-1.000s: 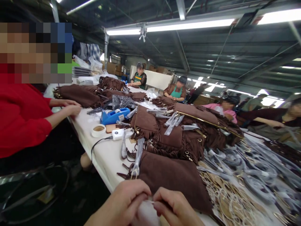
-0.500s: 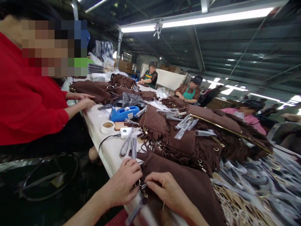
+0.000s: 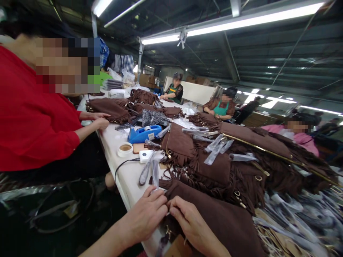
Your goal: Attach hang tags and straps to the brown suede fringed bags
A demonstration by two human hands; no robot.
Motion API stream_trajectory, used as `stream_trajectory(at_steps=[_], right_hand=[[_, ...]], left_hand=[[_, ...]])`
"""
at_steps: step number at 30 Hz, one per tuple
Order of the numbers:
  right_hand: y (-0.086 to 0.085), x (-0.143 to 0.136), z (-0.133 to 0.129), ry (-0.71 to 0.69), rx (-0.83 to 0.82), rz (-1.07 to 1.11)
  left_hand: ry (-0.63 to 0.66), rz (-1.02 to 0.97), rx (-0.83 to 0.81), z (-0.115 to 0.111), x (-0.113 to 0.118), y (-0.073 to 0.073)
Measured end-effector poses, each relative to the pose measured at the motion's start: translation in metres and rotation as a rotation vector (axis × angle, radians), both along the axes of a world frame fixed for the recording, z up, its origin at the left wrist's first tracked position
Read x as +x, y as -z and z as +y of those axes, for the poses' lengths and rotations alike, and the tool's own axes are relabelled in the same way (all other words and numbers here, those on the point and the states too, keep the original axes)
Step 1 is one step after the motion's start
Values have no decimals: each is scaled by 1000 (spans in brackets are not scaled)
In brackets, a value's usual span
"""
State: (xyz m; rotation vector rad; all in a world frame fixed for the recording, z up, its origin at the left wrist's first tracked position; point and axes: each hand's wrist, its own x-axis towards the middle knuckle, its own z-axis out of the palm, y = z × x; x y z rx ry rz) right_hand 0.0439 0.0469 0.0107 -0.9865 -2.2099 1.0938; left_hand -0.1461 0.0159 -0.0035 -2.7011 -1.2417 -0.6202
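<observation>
A dark brown suede-like bag (image 3: pixel 214 210) with fringe lies at the table's near edge. At its left corner my left hand (image 3: pixel 147 216) is closed, fingers bent, and what they hold is hidden. My right hand (image 3: pixel 190 223) is closed in a pinch right beside it, over the bag; a small whitish bit shows at its fingertips, too small to name. Below the hands hangs a gold clasp (image 3: pixel 168 232), and a tan card-like piece (image 3: pixel 177 246) shows under my right hand. Just beyond my left hand is a plastic-wrapped strap (image 3: pixel 154 173).
More brown fringed bags (image 3: pixel 211 166) are heaped beyond. A blue tape dispenser (image 3: pixel 144 134), a tape roll (image 3: pixel 125 149) and a white corded device (image 3: pixel 146 155) stand along the left edge. Wrapped straps (image 3: pixel 302 214) lie at right. A person in red (image 3: pixel 40 125) sits at left.
My hands have come closer together at the bag's corner, with the right fingers now pinched. The tan piece under my right hand shows more plainly. The view has shifted slightly.
</observation>
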Motion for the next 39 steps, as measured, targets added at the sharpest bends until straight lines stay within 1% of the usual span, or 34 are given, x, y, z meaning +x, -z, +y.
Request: stream_trajectory(at_steps=[3, 5, 9, 12, 16, 19, 24, 27, 32, 39], right_hand=[[4, 2, 3, 53, -25, 3], [5, 1, 3, 76, 7, 6], [9, -3, 1, 116, 80, 14], [10, -5, -1, 128, 104, -10], [11, -8, -3, 158, 146, -108], [12, -9, -3, 193, 164, -163], [11, -10, -5, 216, 171, -221], [13, -10, -6, 225, 195, -256], [15, -10, -7, 211, 201, -214], [13, -7, -8, 214, 170, -100]], left_hand=[[-37, 40, 49, 3, 2, 3], [-91, 36, 68, 4, 3, 8], [-208, -38, 147, 0, 5, 17], [-242, -40, 199, -5, 5, 20], [-218, -1, 210, -7, 3, 23], [-183, -30, 218, -7, 0, 25], [-43, -28, 178, -3, -4, 21], [11, -12, 128, 4, -7, 18], [13, -47, 25, 10, -7, 15], [-19, -197, -47, 8, -7, 9]])
